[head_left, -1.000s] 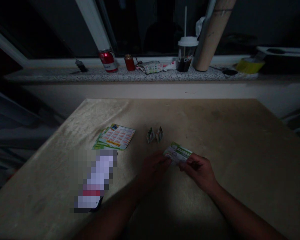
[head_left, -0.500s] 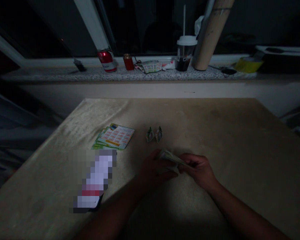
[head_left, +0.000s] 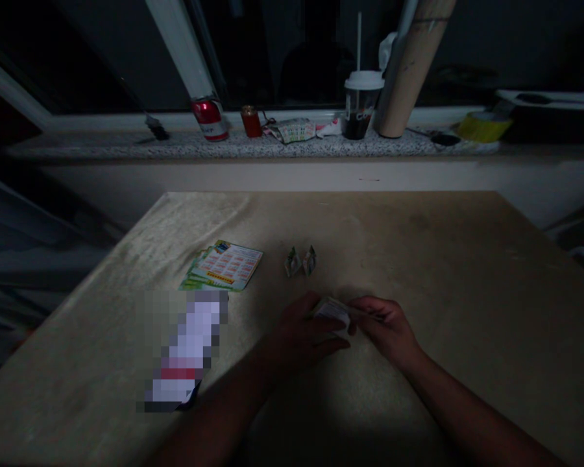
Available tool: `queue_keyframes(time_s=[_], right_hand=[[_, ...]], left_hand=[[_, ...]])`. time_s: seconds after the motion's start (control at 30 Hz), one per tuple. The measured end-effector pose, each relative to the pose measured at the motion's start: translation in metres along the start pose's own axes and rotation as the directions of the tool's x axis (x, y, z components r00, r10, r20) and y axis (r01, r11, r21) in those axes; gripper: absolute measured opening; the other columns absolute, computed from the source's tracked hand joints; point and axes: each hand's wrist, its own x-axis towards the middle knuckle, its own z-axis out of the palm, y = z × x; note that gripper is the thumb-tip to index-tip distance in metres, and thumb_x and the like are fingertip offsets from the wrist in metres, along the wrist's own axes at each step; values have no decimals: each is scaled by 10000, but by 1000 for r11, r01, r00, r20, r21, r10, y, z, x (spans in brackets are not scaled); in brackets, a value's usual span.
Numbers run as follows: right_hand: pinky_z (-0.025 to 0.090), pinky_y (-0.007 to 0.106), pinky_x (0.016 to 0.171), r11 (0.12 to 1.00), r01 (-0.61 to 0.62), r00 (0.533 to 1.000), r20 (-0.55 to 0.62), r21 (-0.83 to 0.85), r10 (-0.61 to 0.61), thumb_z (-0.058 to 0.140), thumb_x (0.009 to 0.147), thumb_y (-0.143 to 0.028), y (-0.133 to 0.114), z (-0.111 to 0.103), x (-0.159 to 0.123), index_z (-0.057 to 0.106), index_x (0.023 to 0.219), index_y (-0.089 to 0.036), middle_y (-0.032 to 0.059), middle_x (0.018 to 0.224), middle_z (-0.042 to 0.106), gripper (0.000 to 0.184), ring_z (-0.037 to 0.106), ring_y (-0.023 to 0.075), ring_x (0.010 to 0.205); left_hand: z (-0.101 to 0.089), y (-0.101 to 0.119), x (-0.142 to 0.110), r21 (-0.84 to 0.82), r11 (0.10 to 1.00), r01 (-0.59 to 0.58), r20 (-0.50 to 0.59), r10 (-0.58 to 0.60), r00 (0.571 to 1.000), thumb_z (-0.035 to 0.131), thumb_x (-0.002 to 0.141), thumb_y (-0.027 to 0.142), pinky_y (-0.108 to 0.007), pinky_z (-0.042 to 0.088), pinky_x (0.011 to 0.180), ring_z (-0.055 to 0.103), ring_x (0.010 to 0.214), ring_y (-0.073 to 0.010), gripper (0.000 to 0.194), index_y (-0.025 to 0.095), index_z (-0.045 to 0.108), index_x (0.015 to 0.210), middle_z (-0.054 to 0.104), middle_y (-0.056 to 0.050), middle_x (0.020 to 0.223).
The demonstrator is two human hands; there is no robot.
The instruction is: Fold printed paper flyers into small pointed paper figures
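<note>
Between my hands is a folded piece of card or paper [head_left: 335, 310], pale on the side that faces me. My left hand [head_left: 304, 331] is closed around its left part, thumb and fingers on either side. At its right end, the fingers of my right hand [head_left: 387, 324] pinch the narrow edge. Just beyond my hands, two small folded paper pieces [head_left: 300, 261] stand side by side on the table [head_left: 418, 246]. To the left lies a fanned stack of printed cards [head_left: 228, 264] with calendar-like grids. Dim light hides the print on the held piece.
A phone with a blurred lit screen [head_left: 187, 347] lies left of my forearm. On the windowsill [head_left: 175, 148] stand a red can [head_left: 209, 120], a small red jar [head_left: 251, 121], a lidded cup with a straw [head_left: 360, 104], a cardboard tube [head_left: 413, 71] and yellow tape [head_left: 484, 126].
The held piece has tilted, so its pale face now shows between my hands where mostly its edge showed before. Both hands have shifted only slightly.
</note>
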Motion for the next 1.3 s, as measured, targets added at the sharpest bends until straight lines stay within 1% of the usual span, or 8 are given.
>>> queue_keyframes(time_s=[0.17, 0.37, 0.53, 0.7, 0.8, 1.0, 1.23, 1.3], right_hand=[[529, 260, 572, 998, -30, 999, -37, 59, 32, 730, 709, -158, 6, 0, 3, 808, 808, -193, 9, 613, 728, 131, 656, 157, 565], [507, 229, 580, 997, -47, 998, -35, 64, 49, 722, 735, -128, 7, 1, 4, 815, 794, -197, -8, 583, 708, 130, 637, 127, 553], [511, 234, 586, 999, -17, 1000, 9, 47, 17, 753, 754, -180, 4, 1, 3, 816, 807, -200, 5, 618, 722, 85, 644, 134, 580], [520, 247, 584, 1000, 13, 997, 71, 26, -15, 773, 800, -276, 1, 3, -1, 814, 855, -198, 32, 688, 746, 104, 651, 140, 594], [522, 247, 568, 1000, 10, 996, 83, 22, -12, 802, 790, -298, 4, 5, -2, 809, 892, -206, 29, 697, 739, 138, 647, 138, 590], [509, 241, 528, 1000, -9, 998, 59, 1, 9, 841, 761, -311, 9, 7, -2, 807, 850, -200, 17, 648, 711, 146, 624, 129, 554], [499, 248, 510, 999, -22, 999, 32, -29, 23, 826, 777, -339, 7, 8, -1, 811, 818, -188, 24, 617, 705, 158, 620, 134, 535], [487, 245, 498, 999, -23, 999, 21, -34, 24, 824, 778, -349, 7, 7, -1, 805, 787, -183, 24, 604, 700, 167, 612, 132, 524]], left_hand=[[2, 2, 2, 171, 978, -119, 30, 115, 993, 676, 904, 473, -408, 585, 833, 682, 940, -263, 274, 245, 750, 1036, 687, -111, 1056], [2, 5, 8, 250, 953, -171, -2, 177, 984, 679, 899, 482, -378, 570, 750, 671, 839, -234, 305, 198, 743, 992, 691, -108, 967], [0, 8, 13, 183, 980, -75, -75, 90, 993, 634, 937, 456, -330, 560, 645, 654, 704, -192, 293, 204, 769, 870, 686, -74, 811], [-1, 9, 12, 110, 993, 44, -115, -31, 993, 599, 967, 390, -285, 555, 664, 645, 748, -163, 277, 211, 790, 875, 667, -73, 893], [0, 9, 12, 36, 991, 125, -136, -119, 984, 622, 956, 321, -237, 521, 616, 608, 667, -124, 237, 198, 795, 851, 637, -42, 817], [4, 10, 10, -64, 975, 213, -124, -219, 968, 644, 940, 313, -217, 485, 577, 600, 606, -111, 253, 171, 781, 781, 620, -15, 712], [4, 11, 10, -107, 971, 214, -93, -224, 970, 640, 915, 260, -223, 469, 583, 589, 600, -113, 208, 167, 741, 758, 626, -11, 695], [4, 11, 8, -126, 958, 259, -65, -268, 961, 662, 886, 269, -231, 465, 588, 581, 594, -115, 150, 166, 700, 783, 626, 0, 694]])
